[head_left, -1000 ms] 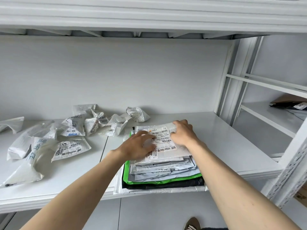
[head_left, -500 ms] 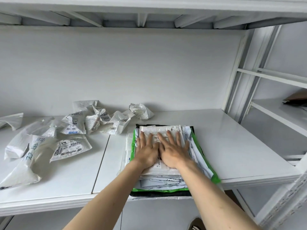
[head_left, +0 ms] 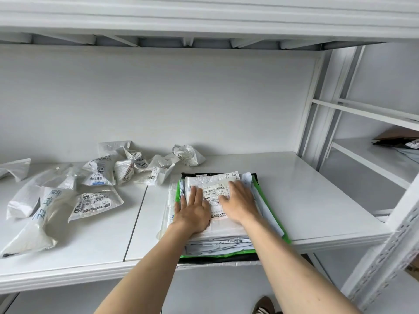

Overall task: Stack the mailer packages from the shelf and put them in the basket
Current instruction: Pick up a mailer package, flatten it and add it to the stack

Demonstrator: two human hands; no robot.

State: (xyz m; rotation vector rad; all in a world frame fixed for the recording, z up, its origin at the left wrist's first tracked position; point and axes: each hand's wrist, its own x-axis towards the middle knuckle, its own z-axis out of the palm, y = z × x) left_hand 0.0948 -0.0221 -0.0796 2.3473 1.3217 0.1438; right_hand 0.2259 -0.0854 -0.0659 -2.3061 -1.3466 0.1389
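Observation:
A stack of flat mailer packages (head_left: 226, 242) lies on the white shelf (head_left: 317, 200), its front edge overhanging the shelf lip. White and grey mailers sit on a green one and a black one at the bottom. My left hand (head_left: 195, 211) and my right hand (head_left: 239, 201) both press flat on the top white mailer with its barcode label (head_left: 214, 192), fingers straight and pointing away from me. Several loose crumpled white mailers (head_left: 99, 171) lie scattered on the left half of the shelf. No basket is in view.
A larger white mailer with blue writing (head_left: 34, 220) lies at the front left. The upper shelf (head_left: 204, 21) hangs low overhead. A white upright post (head_left: 322, 105) borders the right side, with a neighbouring rack (head_left: 374, 159) holding dark items. A shoe (head_left: 265, 307) shows below.
One second ago my hands gripped the top mailer with curled fingers. They have since flattened on the stack and now lie slightly apart, the left slid toward the stack's left edge.

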